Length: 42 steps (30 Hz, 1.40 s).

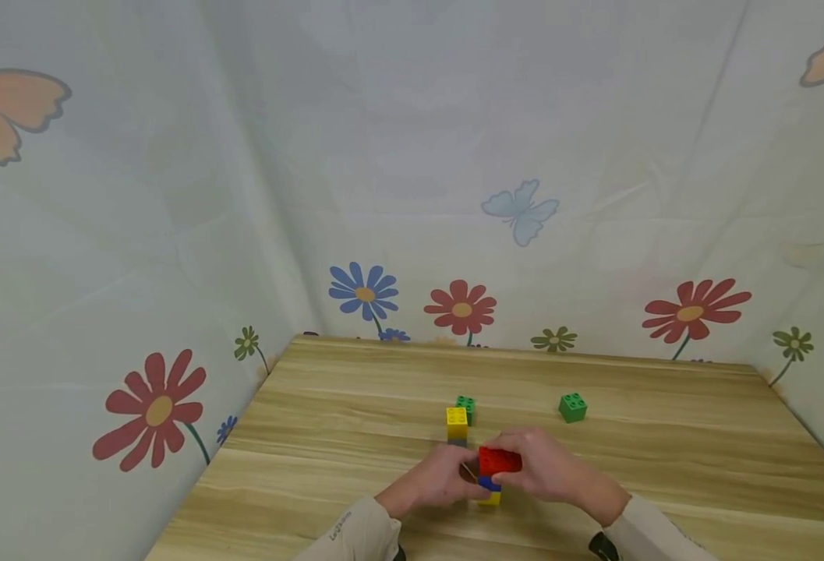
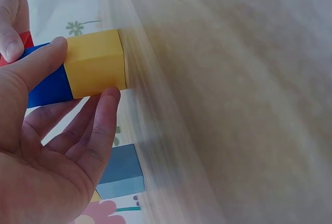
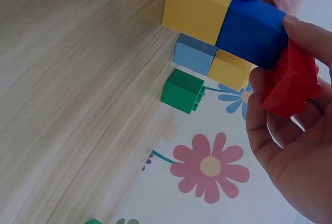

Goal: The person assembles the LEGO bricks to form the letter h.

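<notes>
The left hand [image 1: 442, 477] is gripping a short upright stack, its thumb lying on the blue block [image 3: 251, 29] and a fingertip touching the lower yellow block [image 2: 98, 60]; the right hand [image 1: 543, 467] is pinching the red block [image 3: 291, 81] between thumb and fingers; the red block is sitting between the two hands, touching the top end of the blue block and tilting relative to it; whether the studs are engaging cannot be told; the blue block is resting directly on the lower yellow block, in line with it; just beyond the left hand, a second stack is standing on the wooden table [image 1: 355, 389], its upper yellow block [image 1: 457, 423] resting on a grey-blue block [image 3: 193, 55]; a green block [image 3: 182, 90] is lying near that stack, on its far side from the person; another green block [image 1: 572, 408] is lying apart, beyond the right hand; a flowered cloth [image 1: 397, 117] is hanging behind the table.
</notes>
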{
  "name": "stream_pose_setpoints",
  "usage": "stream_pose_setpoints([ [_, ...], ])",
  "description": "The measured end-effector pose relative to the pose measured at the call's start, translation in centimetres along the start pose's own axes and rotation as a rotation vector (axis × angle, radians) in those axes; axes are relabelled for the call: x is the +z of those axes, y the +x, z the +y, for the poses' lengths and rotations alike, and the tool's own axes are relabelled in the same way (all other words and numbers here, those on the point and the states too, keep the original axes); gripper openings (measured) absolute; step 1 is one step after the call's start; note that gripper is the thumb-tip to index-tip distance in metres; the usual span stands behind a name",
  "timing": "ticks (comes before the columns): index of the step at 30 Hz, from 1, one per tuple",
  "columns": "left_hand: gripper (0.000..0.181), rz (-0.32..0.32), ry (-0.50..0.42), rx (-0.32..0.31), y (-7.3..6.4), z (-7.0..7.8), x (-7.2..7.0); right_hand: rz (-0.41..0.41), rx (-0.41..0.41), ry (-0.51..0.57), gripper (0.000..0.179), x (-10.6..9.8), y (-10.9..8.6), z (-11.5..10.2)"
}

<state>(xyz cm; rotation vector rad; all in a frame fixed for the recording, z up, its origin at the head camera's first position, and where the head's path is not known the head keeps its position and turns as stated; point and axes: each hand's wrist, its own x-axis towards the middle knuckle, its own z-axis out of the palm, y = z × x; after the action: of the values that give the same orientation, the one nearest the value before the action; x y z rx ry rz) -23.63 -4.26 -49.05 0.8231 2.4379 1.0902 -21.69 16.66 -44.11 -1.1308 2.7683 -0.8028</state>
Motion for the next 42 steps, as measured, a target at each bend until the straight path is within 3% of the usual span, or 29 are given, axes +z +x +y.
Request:
stream_pose_setpoints([
  [6,0.026,-0.001,-0.015,0.014,0.05,-0.02,-0.03,0.002,0.001,0.021,0.037,0.14,0.07,0.27],
  [21,0.026,0.003,-0.014,0.007,-0.14,0.3,-0.16,-0.002,0.033,-0.044,0.039,0.13,-0.02,-0.14],
  [42,0.029,-0.013,-0.002,0.014,-0.35,0.25,0.01,-0.026,0.0,0.009,0.041,0.2,-0.39,0.11],
])
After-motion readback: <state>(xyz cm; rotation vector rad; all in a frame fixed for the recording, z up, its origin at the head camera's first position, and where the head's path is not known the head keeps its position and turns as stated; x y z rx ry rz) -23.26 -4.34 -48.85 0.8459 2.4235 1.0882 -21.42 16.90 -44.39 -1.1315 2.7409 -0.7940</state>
